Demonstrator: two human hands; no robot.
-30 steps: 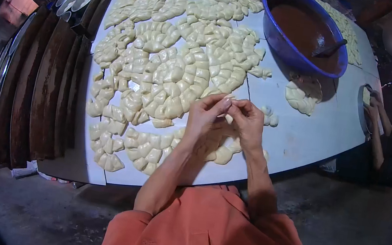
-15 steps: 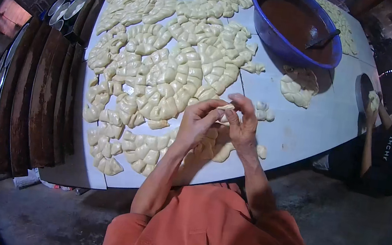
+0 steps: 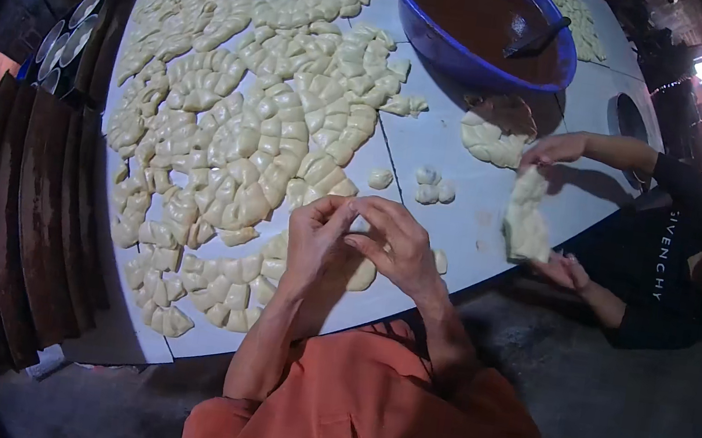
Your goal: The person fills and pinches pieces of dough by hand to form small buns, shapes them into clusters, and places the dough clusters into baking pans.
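Observation:
Above the near part of the table, my left hand [image 3: 311, 239] and my right hand [image 3: 400, 248] meet with bent fingers around a small piece of pale dough [image 3: 360, 225]. Much of that piece is hidden by my fingers and thumbs. Just beyond them sit a single dough lump [image 3: 380, 179] and a small cluster of dough balls [image 3: 433, 187]. To the left spreads a wide sheet of glossy dough pieces [image 3: 245, 147], pressed side by side. More flattened dough [image 3: 361, 275] lies partly hidden under my hands.
A blue tub [image 3: 467, 77] of brown liquid stands at the back with a dark-handled tool [image 3: 539, 38] in it. At right, a co-worker's hands [image 3: 560, 147] stretch a dough strip [image 3: 530, 220]. Dark trays [image 3: 41, 214] and round tins [image 3: 79, 40] line the left side.
My view has shifted, and my hands have closed in around the dough piece. The co-worker has reached in over the table with dough. Another person's hand has appeared at the far edge.

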